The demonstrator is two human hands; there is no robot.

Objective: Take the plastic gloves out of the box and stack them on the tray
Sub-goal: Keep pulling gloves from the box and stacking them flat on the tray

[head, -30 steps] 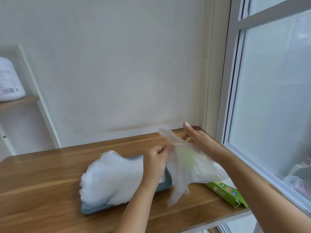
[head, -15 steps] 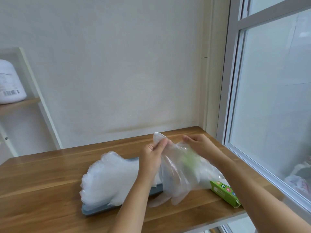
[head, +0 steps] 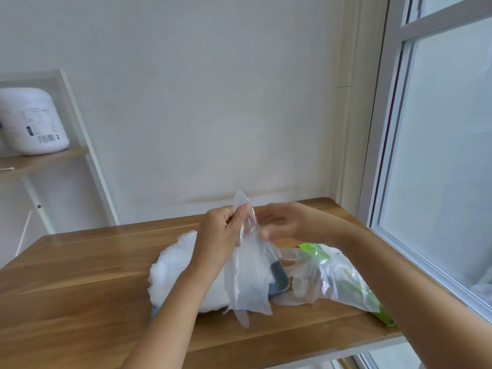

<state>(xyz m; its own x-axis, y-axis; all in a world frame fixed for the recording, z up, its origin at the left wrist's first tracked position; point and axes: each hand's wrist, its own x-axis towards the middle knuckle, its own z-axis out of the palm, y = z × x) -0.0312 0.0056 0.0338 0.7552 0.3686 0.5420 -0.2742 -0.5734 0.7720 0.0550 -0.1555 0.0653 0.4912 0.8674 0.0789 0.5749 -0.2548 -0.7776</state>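
1 glove (head: 247, 275) hung pinched in left hand (head: 223, 230) over stacked tray (head: 279, 280); right hand (head: 287, 222) released beside it; box (head: 383, 314) on tabletop (head: 80, 288).

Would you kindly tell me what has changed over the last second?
The right hand let go of the plastic glove; the left hand alone pinches it, hanging over the tray. Another clump of gloves now lies over the green box. The glove stack, tray and box stayed put.

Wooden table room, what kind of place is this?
Probably a room in a home, maybe a kitchen corner: a wooden table against a plain wall, a window beside it, and a white container on a shelf.
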